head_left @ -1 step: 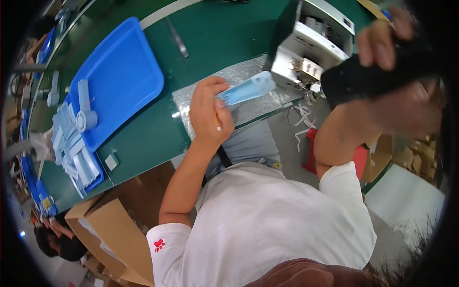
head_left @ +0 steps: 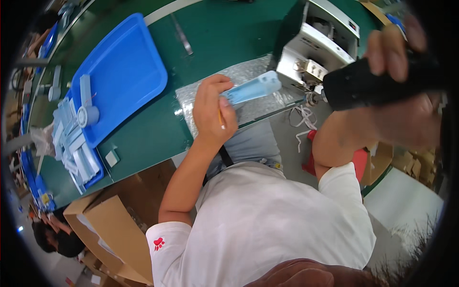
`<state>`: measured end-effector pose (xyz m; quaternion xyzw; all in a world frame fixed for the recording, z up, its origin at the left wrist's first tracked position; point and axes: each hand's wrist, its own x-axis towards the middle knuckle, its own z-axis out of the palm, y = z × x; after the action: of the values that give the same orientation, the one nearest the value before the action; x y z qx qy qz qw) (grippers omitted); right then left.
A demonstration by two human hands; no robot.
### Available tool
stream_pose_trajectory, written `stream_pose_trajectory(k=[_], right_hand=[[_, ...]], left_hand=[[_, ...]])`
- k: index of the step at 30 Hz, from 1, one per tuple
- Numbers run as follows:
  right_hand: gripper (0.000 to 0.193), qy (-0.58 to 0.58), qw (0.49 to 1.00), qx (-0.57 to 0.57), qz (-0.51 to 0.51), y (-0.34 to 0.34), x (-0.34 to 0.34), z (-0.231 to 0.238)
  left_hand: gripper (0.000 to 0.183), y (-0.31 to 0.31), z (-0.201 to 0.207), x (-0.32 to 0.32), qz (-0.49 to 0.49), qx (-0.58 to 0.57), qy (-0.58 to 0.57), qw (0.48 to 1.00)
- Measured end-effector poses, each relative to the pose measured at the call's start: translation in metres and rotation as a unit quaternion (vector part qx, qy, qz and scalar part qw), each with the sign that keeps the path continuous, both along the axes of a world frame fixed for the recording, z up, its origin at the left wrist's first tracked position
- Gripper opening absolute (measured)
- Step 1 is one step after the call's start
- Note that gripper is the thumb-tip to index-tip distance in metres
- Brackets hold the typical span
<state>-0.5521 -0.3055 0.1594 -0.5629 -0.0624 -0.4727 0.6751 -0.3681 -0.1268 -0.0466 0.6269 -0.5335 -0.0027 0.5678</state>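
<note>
My left hand (head_left: pixel 210 112), fingers closed, holds a light blue plastic piece (head_left: pixel 258 90) that is long and narrow and widens at its far end. A thin orange stick (head_left: pixel 221 117) with a pale tip also shows at that hand's thumb. My right hand (head_left: pixel 406 119) is wrapped round a black electric screwdriver (head_left: pixel 358 86), whose metal nose (head_left: pixel 312 98) points left. That nose is close to the front of a white and black screw feeder (head_left: pixel 330 45). The light blue piece is over a sheet of bubble wrap (head_left: pixel 234 76) on the green table.
A blue tray (head_left: pixel 129 67) lies at the left, with a light blue handled part (head_left: pixel 87 107) on its edge. Several light blue pieces (head_left: pixel 79 153) fill a smaller tray beside it. A pen-like tool (head_left: pixel 184 40) lies farther back. An open cardboard box (head_left: pixel 112 234) stands below left.
The view has shifted slightly, and the black screwdriver's metal nose shows more plainly. Both hands keep their holds.
</note>
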Motion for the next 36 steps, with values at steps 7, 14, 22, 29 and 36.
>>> stream_pose_trajectory(k=[7,14,22,29,36], right_hand=[[0.070,-0.007,0.986,0.051,-0.160,0.020,0.054,-0.009],[0.066,0.045,0.983,0.051,-0.168,0.018,0.048,-0.021],[0.067,0.014,0.985,0.016,-0.169,0.024,0.051,-0.034],[0.068,-0.003,0.986,-0.004,-0.168,0.030,0.047,-0.041],[0.069,-0.012,0.986,0.009,-0.167,0.040,0.064,-0.026]], left_hand=[[0.021,0.003,0.002,-0.002,0.009,0.012,0.014,1.000],[0.021,0.003,0.001,-0.001,0.011,0.011,0.013,1.000],[0.025,0.001,-0.003,-0.001,0.018,-0.003,0.028,0.999],[0.024,0.002,-0.005,-0.001,0.016,-0.007,0.031,0.999],[0.021,0.002,0.008,-0.001,0.002,0.018,0.015,1.000]])
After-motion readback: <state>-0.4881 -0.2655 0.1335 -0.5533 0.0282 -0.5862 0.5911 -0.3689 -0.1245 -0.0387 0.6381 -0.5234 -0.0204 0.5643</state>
